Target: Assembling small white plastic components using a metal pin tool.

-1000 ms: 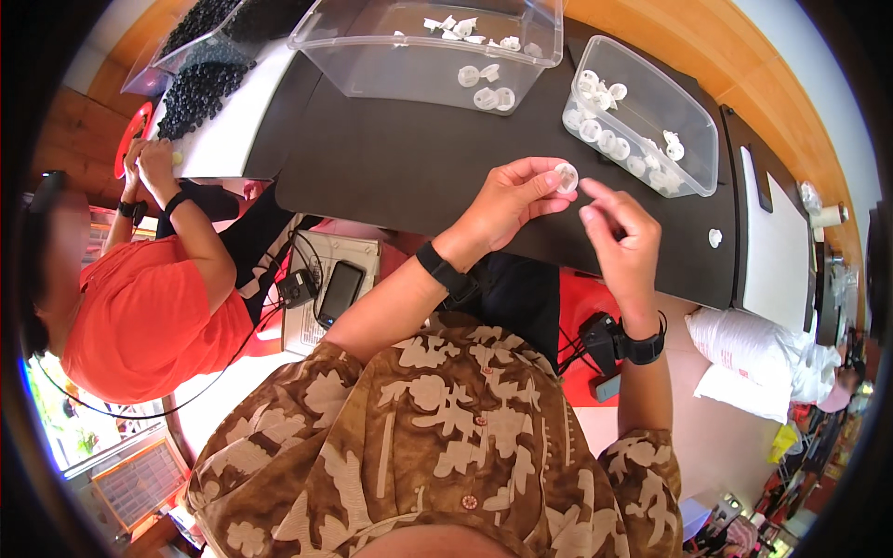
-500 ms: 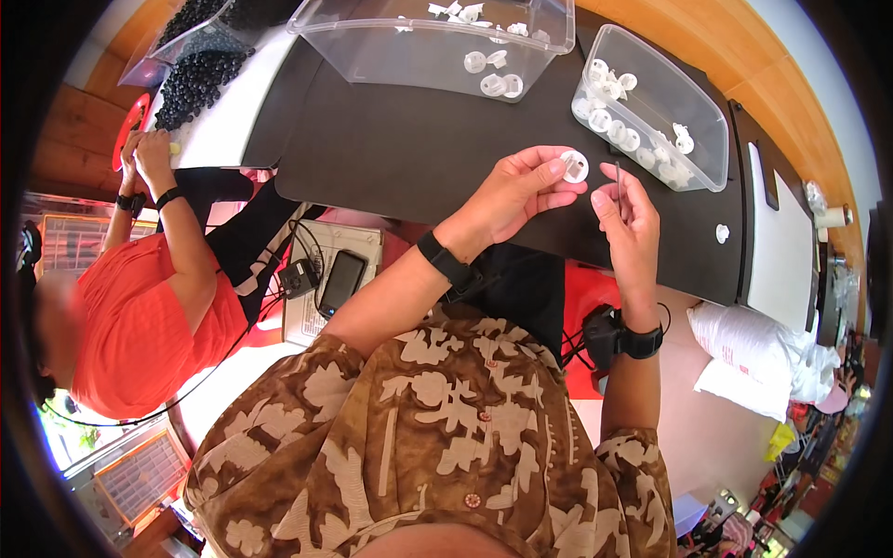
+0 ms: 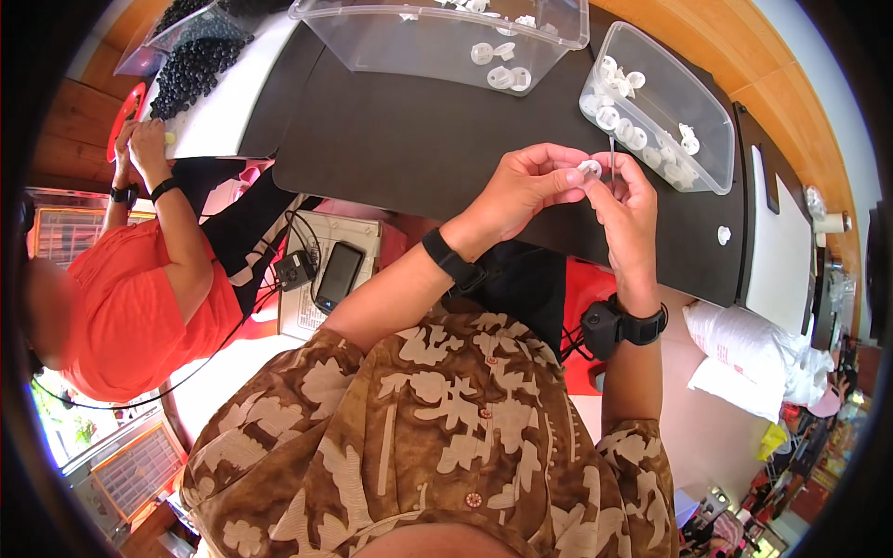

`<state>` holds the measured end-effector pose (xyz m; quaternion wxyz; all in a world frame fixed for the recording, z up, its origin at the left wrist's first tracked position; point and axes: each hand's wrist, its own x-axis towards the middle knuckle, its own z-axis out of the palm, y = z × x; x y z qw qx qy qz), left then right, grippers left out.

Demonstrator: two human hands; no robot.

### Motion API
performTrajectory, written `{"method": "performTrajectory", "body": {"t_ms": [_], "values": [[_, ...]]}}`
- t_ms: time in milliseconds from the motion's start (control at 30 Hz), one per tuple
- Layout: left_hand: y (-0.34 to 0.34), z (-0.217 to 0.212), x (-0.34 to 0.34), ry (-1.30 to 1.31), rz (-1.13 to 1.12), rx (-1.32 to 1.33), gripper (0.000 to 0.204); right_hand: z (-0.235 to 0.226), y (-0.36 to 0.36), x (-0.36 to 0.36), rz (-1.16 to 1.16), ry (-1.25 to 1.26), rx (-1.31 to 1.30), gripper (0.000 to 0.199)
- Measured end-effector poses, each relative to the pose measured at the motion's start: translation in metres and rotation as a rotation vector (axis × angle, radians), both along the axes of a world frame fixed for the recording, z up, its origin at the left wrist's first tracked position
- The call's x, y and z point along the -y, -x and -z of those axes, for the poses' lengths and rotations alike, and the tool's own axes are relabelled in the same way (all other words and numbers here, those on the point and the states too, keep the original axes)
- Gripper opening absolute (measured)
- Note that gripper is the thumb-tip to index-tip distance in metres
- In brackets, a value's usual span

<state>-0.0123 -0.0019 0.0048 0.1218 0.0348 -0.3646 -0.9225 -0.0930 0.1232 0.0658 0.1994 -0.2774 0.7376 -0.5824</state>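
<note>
My left hand (image 3: 521, 191) pinches a small round white plastic cap (image 3: 589, 168) between thumb and fingers, above the near edge of the dark table (image 3: 409, 130). Against the cap's right side are the fingers of my right hand (image 3: 625, 209). A thin dark metal rod-like tool (image 3: 612, 156) stands up between them; its lower end is hidden in the grip. Beyond my hands, a clear plastic box (image 3: 712, 121) holds many similar white caps. One loose white piece (image 3: 724, 235) lies on the table, right of my right hand.
A larger clear box (image 3: 409, 56) with white pieces stands at the far side. To the left, a co-worker in a red shirt (image 3: 139, 298) sits by a white surface with black pieces (image 3: 200, 70). A phone-like device (image 3: 340, 276) lies left of my forearm; white sacks (image 3: 744, 353) lie right.
My hands have come together: the right moved up and left to the cap. The cap shifted slightly right and tilted. The tool now stands beside it.
</note>
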Motion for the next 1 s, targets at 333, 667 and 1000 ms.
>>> {"method": "performTrajectory", "body": {"t_ms": [333, 667, 1000], "values": [[0.0, -0.001, -0.001, -0.008, -0.001, 0.01, 0.024, 0.005, 0.0, 0.003, 0.062, -0.039, -0.152, 0.011], [0.001, 0.001, -0.003, 0.065, 0.01, 0.03, 0.022, 0.01, 0.007, 0.001, 0.09, -0.077, -0.193, 0.011], [0.002, 0.004, 0.008, -0.184, 0.111, 0.032, 0.026, -0.002, 0.008, -0.013, 0.031, -0.027, 0.022, 0.033]]}}
